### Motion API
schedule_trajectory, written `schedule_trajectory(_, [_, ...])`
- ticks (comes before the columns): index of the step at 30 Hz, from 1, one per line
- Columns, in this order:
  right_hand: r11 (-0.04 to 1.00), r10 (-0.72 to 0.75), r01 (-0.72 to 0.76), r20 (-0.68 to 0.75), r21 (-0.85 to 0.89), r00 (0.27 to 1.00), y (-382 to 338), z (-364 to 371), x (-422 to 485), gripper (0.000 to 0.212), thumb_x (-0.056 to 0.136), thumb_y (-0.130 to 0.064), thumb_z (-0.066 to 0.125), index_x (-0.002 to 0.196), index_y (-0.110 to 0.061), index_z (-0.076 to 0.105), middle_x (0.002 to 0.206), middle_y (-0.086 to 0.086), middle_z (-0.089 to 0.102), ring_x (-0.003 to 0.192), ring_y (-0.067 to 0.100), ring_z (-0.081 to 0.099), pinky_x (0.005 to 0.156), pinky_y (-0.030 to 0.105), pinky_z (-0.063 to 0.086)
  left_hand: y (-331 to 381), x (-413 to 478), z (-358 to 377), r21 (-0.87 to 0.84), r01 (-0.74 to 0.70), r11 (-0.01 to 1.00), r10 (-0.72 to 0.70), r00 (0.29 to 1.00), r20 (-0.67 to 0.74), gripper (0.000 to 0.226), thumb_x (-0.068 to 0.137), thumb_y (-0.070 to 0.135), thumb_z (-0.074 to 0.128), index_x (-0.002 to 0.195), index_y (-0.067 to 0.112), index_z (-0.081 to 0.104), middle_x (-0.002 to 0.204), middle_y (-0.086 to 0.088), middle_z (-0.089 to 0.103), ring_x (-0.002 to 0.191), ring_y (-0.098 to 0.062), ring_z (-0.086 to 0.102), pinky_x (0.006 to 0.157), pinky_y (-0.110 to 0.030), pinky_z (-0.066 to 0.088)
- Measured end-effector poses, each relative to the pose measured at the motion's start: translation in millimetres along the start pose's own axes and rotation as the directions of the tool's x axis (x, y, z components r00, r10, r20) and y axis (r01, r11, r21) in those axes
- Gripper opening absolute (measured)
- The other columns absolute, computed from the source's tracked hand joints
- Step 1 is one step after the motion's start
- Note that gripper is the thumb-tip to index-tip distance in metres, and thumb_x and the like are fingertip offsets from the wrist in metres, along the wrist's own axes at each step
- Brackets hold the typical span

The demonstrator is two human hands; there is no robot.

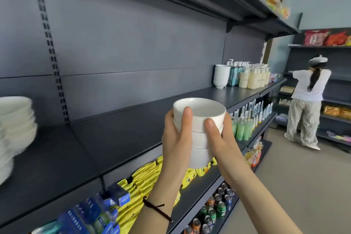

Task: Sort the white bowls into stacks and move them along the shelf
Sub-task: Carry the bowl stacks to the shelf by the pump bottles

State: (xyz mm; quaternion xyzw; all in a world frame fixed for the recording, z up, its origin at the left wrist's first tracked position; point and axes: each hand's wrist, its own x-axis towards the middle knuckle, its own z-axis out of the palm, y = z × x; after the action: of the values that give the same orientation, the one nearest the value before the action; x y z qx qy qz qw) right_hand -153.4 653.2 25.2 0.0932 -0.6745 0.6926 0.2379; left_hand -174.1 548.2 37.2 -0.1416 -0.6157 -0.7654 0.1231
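Both thumbs press a small stack of white bowls (pixel 199 131), left hand (pixel 176 138) and right hand (pixel 220 138) wrapped around its sides at frame centre, above the dark metal shelf (pixel 114 129); seemingly mid-carry; next, set it beside the far stack (pixel 221 76), upper right; smooth, glossy, round ceramic.
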Motion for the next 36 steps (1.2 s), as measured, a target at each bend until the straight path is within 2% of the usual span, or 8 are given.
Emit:
schedule_trajectory(4, [1.0,-0.005,0.005,-0.006,0.005,1.0,25,-42,64,0.079,0.066,-0.066,0.063,0.136,-0.038,0.039,0.127,-0.009,0.061,0.115,0.01,0.061,0.089,0.031,0.054,-31,57,51,0.016,-0.004,1.0,0.005,1.0,-0.013,0.073,0.06,0.083,0.038,0.115,0.038,0.053,0.105,0.016,0.065,0.094,-0.001,0.064,0.078,-0.026,0.054])
schedule_trajectory(11, [1.0,0.001,-0.001,0.008,0.023,1.0,58,-116,161,0.079,0.065,-0.066,0.062,0.136,-0.04,0.037,0.124,-0.012,0.062,0.11,0.005,0.063,0.08,0.024,0.055,-73,136,137,0.026,-0.003,1.0,0.003,1.0,-0.019,0.076,0.06,0.083,0.038,0.119,0.036,0.053,0.106,0.014,0.065,0.097,-0.007,0.065,0.081,-0.033,0.057])
schedule_trajectory(17, [0.998,0.022,-0.022,0.009,0.05,1.0,99,-185,237,0.073,0.063,-0.067,0.063,0.129,-0.046,0.04,0.126,-0.008,0.062,0.113,0.012,0.063,0.09,0.037,0.056,-117,195,214,0.053,0.026,0.998,-0.025,0.999,-0.024,0.07,0.057,0.084,0.039,0.112,0.042,0.053,0.103,0.015,0.065,0.095,-0.008,0.065,0.081,-0.035,0.057])
schedule_trajectory(21, [0.997,0.015,-0.019,0.064,0.072,0.998,129,-238,290,0.065,0.064,-0.066,0.063,0.123,-0.051,0.042,0.125,-0.009,0.062,0.111,0.01,0.064,0.089,0.036,0.057,-156,233,272,0.048,0.011,0.999,-0.007,0.998,-0.068,0.075,0.058,0.084,0.04,0.115,0.038,0.054,0.104,0.012,0.066,0.095,-0.01,0.066,0.079,-0.036,0.058])
schedule_trajectory(25, [0.998,0.025,-0.032,0.111,0.06,0.994,155,-304,357,0.067,0.063,-0.068,0.063,0.125,-0.053,0.041,0.128,-0.009,0.061,0.115,0.014,0.062,0.097,0.047,0.053,-186,279,345,0.063,0.016,0.998,-0.008,0.991,-0.134,0.075,0.058,0.085,0.038,0.116,0.038,0.053,0.105,0.011,0.066,0.093,-0.009,0.067,0.08,-0.038,0.059])
schedule_trajectory(29, [0.997,0.035,-0.044,0.143,0.06,0.989,168,-341,396,0.066,0.061,-0.068,0.064,0.122,-0.055,0.04,0.128,-0.013,0.06,0.115,0.008,0.061,0.099,0.041,0.053,-207,309,386,0.045,0.036,0.998,-0.028,0.988,-0.152,0.062,0.062,0.082,0.041,0.107,0.042,0.054,0.101,0.012,0.066,0.089,-0.007,0.067,0.074,-0.034,0.059])
schedule_trajectory(31, [0.997,0.029,-0.04,0.174,0.062,0.984,177,-370,427,0.067,0.061,-0.067,0.063,0.122,-0.054,0.04,0.127,-0.013,0.06,0.112,0.004,0.062,0.096,0.037,0.054,-221,330,419,0.053,0.022,0.998,-0.011,0.98,-0.201,0.065,0.062,0.082,0.041,0.11,0.041,0.054,0.101,0.012,0.066,0.089,-0.007,0.067,0.073,-0.031,0.059])
schedule_trajectory(36, [0.997,0.048,-0.058,0.198,0.048,0.979,207,-420,480,0.074,0.062,-0.069,0.062,0.129,-0.05,0.037,0.129,-0.015,0.058,0.112,0.002,0.06,0.094,0.034,0.055,-255,370,474,0.056,0.044,0.997,-0.03,0.973,-0.229,0.064,0.071,0.077,0.041,0.119,0.036,0.053,0.106,0.012,0.066,0.093,-0.008,0.066,0.079,-0.036,0.059])
